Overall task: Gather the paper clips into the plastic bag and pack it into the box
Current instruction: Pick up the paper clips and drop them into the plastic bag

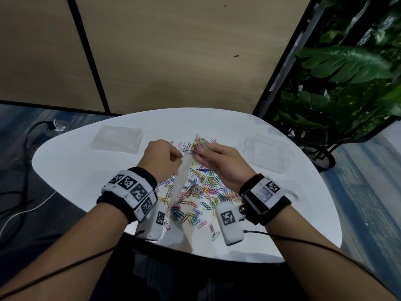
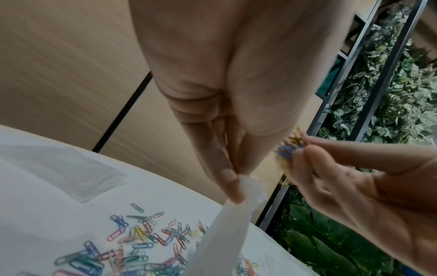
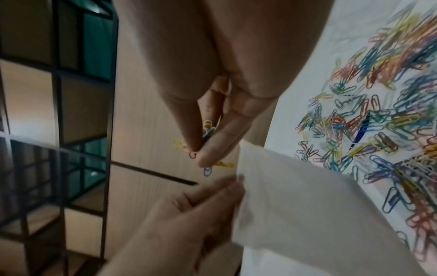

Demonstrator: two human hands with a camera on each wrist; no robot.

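Colourful paper clips (image 1: 201, 187) lie scattered over the middle of the white table (image 1: 76, 170). My left hand (image 1: 162, 157) pinches the top edge of a clear plastic bag (image 1: 180, 179), which hangs down over the clips (image 2: 132, 240); thumb and fingers meet on the bag (image 2: 236, 220). My right hand (image 1: 219, 157) pinches a small bunch of clips (image 3: 208, 128) just right of the bag's mouth (image 3: 246, 162), held above the table. The same bunch of clips (image 2: 289, 147) shows in the right hand (image 2: 343, 177) in the left wrist view. A clear plastic box (image 1: 264, 153) lies at the right.
A stack of flat clear bags (image 1: 117, 139) lies at the table's far left. Wooden wall panels stand behind the table; leafy plants (image 1: 338, 83) and a dark metal frame are at the right. Cables (image 1: 28, 148) run over the floor at the left.
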